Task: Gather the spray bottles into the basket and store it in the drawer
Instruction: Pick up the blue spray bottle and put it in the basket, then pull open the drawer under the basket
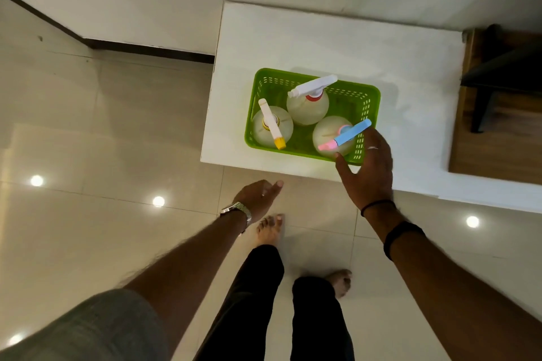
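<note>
A green perforated basket (368, 102) stands on a white tabletop (322, 38), near its front left corner. Three clear spray bottles stand upright inside it: one with a white trigger and red collar (308, 105) at the back, one with a white-and-yellow trigger (271, 126) at the left, one with a blue-and-pink trigger (337, 135) at the front right. My right hand (369, 173) is spread at the basket's front right corner, thumb touching the front rim, holding nothing. Below the table's front edge, my left hand (258, 196) hangs over the floor with its fingers apart and nothing in it.
A wooden cabinet or shelf (498, 114) with a dark frame adjoins the table on the right. Glossy beige floor tiles (102, 155) stretch to the left, ending at a wall with a dark skirting. My bare feet stand just in front of the table.
</note>
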